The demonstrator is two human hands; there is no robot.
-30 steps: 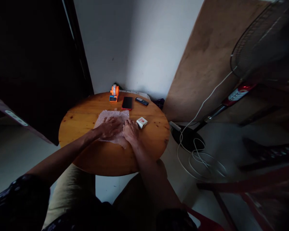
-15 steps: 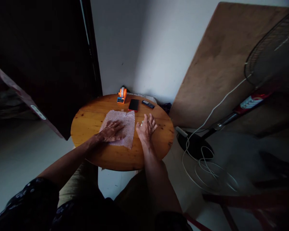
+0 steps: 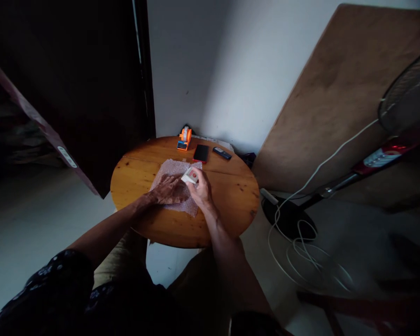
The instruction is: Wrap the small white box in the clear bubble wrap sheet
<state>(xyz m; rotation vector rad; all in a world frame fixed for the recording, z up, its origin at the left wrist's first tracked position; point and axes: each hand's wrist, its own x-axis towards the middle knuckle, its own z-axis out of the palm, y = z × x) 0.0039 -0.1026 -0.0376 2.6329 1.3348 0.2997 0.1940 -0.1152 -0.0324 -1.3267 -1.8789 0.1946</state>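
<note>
A sheet of bubble wrap point(image 3: 173, 166) lies on the round wooden table point(image 3: 136, 163). Flat across its middle rests my left hand point(image 3: 170, 189), fingers stretched out. My right hand point(image 3: 202, 190) grips a small white box point(image 3: 190, 175) with a reddish mark, tilted over the right part of the bubble wrap, close to the left fingertips. Whether the box touches the wrap I cannot tell.
Toward the back of the table stand an orange tape dispenser point(image 3: 185, 138), a dark phone with a red edge point(image 3: 200, 153) and a small dark remote-like device point(image 3: 221, 153). A standing fan point(image 3: 381, 156) and a loose white cable point(image 3: 276, 219) are on the right.
My right hand has gone from the bare table right of the wrap to above the wrap, now holding the white box up. My left hand stays on the wrap. The view has shifted slightly.
</note>
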